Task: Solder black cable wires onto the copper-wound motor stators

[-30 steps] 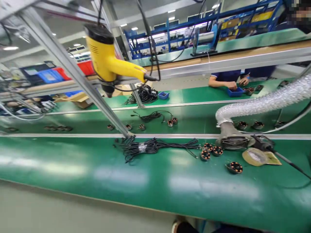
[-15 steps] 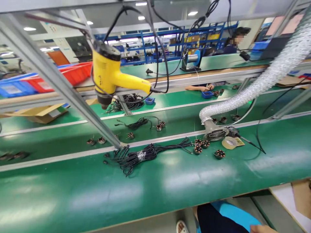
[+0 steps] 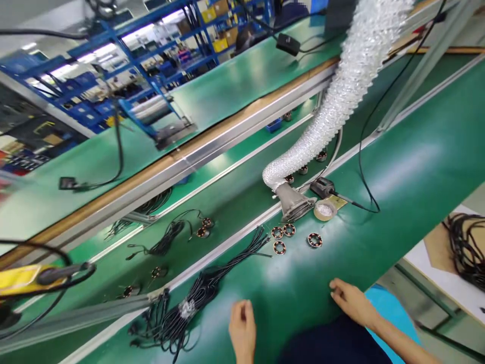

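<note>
My left hand (image 3: pixel 242 326) is over the green worktop (image 3: pixel 401 212) near its front edge, fingers loosely bent, with nothing visible in it. To its left lies a bundle of black cables (image 3: pixel 206 285), tied round the middle with clear wrap. My right hand (image 3: pixel 352 302) hovers near the edge, its fingers slightly bent and apart, holding nothing I can see. Beyond it sits a copper-wound motor stator (image 3: pixel 314 240). A group of three more stators, one of them nearest (image 3: pixel 279 247), lies by the cables' far ends.
A silvery flexible duct (image 3: pixel 310 146) ends in a grey nozzle (image 3: pixel 293 202) behind the stators. Beside it are a tape roll (image 3: pixel 325 210) and a black corded device (image 3: pixel 323 187). A yellow heat gun (image 3: pixel 22 279) hangs at left. More cables (image 3: pixel 470 247) lie at right.
My view has swung right and tilted. Both my hands now show at the worktop; earlier only part of one showed at the bottom edge. The heat gun has shifted to the left edge.
</note>
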A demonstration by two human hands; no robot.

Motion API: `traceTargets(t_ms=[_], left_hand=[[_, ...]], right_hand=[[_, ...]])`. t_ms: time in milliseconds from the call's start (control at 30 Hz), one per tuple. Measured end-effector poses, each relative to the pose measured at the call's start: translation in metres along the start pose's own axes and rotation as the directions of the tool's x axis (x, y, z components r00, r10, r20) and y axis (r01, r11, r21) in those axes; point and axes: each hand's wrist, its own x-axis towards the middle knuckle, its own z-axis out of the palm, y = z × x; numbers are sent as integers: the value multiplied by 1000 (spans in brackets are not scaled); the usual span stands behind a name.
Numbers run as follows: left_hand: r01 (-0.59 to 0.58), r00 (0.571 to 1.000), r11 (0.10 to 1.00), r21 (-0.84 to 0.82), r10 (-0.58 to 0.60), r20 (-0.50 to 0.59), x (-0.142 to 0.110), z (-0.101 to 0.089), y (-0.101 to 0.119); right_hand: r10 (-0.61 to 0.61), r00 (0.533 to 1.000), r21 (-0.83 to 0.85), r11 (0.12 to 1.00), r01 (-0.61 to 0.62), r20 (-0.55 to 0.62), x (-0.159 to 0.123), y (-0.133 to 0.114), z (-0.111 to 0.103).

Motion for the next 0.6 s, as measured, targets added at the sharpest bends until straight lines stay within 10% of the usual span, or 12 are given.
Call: traceTargets(t_ms=[167, 367, 600], left_hand=[[-49, 997, 992, -118, 40, -72, 125, 85, 23], [-129, 981, 989, -69, 118, -153, 288, 87, 44], [-533, 838, 845, 35, 522, 157, 419, 120, 110]], right_hand=[[71, 929, 117, 993, -30, -362, 79, -3, -9], [-269, 846, 69, 939, 337, -460, 115, -31, 9], [-472, 570, -190, 855, 483, -673, 104, -31, 32]])
